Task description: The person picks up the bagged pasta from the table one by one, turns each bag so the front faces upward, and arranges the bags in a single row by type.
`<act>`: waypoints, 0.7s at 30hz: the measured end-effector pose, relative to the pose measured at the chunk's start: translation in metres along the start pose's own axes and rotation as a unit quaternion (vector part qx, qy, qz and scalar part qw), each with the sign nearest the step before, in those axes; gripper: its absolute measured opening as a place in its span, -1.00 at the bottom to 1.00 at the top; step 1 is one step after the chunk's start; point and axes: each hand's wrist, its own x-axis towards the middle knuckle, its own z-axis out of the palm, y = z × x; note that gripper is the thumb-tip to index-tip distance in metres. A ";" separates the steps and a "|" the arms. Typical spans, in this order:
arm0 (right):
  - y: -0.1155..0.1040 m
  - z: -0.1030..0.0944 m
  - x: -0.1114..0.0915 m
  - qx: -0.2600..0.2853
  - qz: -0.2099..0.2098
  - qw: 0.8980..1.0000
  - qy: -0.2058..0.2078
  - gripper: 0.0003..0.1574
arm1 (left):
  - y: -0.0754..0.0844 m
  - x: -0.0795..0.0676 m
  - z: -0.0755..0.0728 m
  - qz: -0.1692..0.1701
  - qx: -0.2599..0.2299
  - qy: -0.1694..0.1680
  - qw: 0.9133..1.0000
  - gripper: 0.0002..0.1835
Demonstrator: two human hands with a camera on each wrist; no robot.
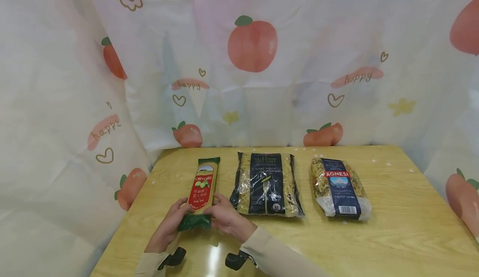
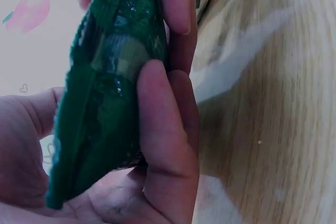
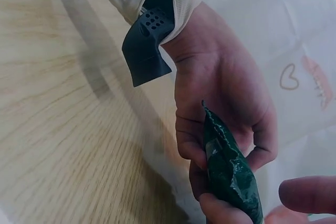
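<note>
Both hands hold a slim pack of spaghetti [image 1: 202, 185] with a red Olivoilà label and green ends, at the left of the table. My left hand [image 1: 176, 217] grips its lower left side, and my right hand [image 1: 228, 216] its lower right side. In the left wrist view, fingers [image 2: 165, 135] curl under the green end [image 2: 113, 87] of the pack. From the right wrist view, the right hand [image 3: 226, 87] has its thumb and fingers around the same green end [image 3: 231, 174].
A wide penne bag [image 1: 267, 185] with a dark band lies right of the spaghetti. Farther right is an Agnesi pasta bag [image 1: 340, 189]. All are on a wooden table [image 1: 404, 235], with a printed curtain [image 1: 254, 110] behind and at the sides.
</note>
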 end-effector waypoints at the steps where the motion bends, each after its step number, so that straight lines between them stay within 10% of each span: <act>1: 0.000 0.000 0.001 0.000 0.001 1.000 0.003 0.04 | -0.001 0.001 0.000 0.002 -0.001 0.000 1.000 -0.25; 21: 0.002 -0.003 0.019 -0.014 0.005 1.000 0.017 -0.02 | 0.001 0.017 0.005 0.046 0.062 0.014 0.997 -0.32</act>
